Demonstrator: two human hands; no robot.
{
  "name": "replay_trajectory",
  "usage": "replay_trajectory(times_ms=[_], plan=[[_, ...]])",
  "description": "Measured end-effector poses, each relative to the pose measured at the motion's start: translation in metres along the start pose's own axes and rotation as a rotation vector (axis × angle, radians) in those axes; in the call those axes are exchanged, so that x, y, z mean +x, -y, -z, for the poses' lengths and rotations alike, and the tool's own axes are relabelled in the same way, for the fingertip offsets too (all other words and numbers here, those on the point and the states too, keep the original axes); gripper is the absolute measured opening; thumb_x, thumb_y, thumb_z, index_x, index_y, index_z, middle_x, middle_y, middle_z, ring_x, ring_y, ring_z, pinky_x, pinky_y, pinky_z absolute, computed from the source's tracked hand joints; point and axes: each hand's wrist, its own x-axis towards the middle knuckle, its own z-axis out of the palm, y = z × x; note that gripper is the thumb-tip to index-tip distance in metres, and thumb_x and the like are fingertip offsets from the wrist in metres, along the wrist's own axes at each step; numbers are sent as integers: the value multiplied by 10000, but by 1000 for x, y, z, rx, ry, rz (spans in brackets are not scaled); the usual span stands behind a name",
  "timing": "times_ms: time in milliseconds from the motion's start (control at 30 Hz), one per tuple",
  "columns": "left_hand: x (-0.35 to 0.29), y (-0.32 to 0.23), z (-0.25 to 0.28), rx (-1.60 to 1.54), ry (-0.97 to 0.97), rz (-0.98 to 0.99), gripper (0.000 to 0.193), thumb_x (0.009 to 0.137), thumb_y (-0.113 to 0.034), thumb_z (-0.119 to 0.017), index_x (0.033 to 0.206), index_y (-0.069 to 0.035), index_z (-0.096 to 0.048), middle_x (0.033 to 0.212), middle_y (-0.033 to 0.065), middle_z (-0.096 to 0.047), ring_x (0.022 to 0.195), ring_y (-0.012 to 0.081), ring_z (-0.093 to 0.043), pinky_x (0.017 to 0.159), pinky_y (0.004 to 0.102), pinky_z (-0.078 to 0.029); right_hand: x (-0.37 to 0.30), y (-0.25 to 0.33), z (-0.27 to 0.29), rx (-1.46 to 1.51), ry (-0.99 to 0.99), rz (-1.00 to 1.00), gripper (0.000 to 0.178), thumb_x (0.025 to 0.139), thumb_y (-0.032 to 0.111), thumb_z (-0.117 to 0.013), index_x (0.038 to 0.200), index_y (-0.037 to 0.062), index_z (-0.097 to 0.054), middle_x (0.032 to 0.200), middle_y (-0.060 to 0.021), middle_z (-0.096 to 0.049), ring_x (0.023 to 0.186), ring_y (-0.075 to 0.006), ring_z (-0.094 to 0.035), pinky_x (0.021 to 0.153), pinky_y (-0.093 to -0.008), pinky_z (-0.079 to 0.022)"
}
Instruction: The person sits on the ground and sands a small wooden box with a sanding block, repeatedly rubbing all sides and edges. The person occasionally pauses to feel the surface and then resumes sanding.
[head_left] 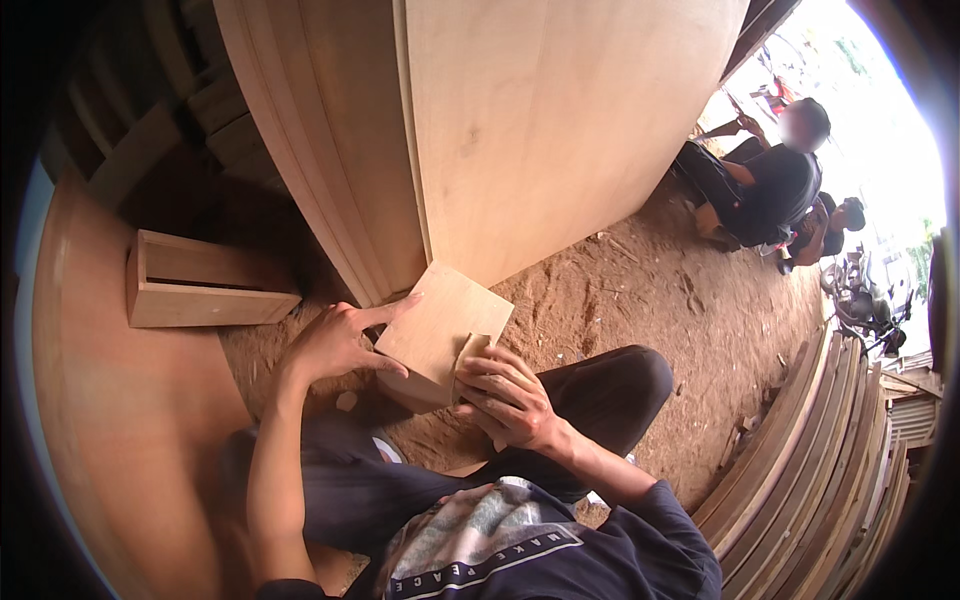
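Observation:
A pale wooden drawer (445, 315) is tilted in front of my crossed legs, one flat face turned up. My left hand (335, 342) steadies it at its left side, thumb and fingers spread across the corner. The fingers of my right hand (508, 398) are closed round a folded piece of sandpaper (470, 358), pressed against the drawer's right edge. Much of the drawer's underside is hidden by my hands and legs.
A tall wooden cabinet (560, 120) stands just ahead. Another open drawer (215, 305) lies at the left beside a large curved-looking wooden panel (120, 400). Long planks (800, 450) are stacked at the right on sandy ground (640, 280). Two people (770, 185) sit farther off.

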Motion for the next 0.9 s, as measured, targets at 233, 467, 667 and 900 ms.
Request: replay_trajectory(times_ms=[233,467,667,900], plan=[[0,12,-11,-8,-107,-119,1039,720,-494,-988,1642,-291,-553,1477,127,-685,1288,344,-691,1055,442,-605,8,-19,9,0,47,-5,490,891,348,-883,1238,17,-783,1395,-162,-747,1296,-357,-713,1089,-503,-584],[-4,-2,-2,-13,-69,-84,1030,710,-459,-1003,1630,-300,-569,1476,119,-689,1324,345,-672,1056,449,-596,2,-37,17,-31,-15,-133,496,764,46,-803,1260,48,-808,1329,-161,-723,1231,-365,-733,1048,-476,-607],[-5,2,-3,-6,-101,-125,1007,726,-448,-999,1627,-301,-574,1438,172,-696,1306,384,-655,1037,448,-597,2,-21,15,105,121,124,340,882,64,-769,1218,49,-821,1429,-162,-731,1385,-350,-677,1188,-519,-541],[0,11,-7,-73,-101,-193,1002,742,-439,-991,1633,-270,-566,1463,154,-687,1315,381,-644,1052,438,-597,6,-3,9,176,166,71,386,911,58,-819,1294,18,-799,1437,-159,-746,1402,-338,-679,1224,-506,-519]])
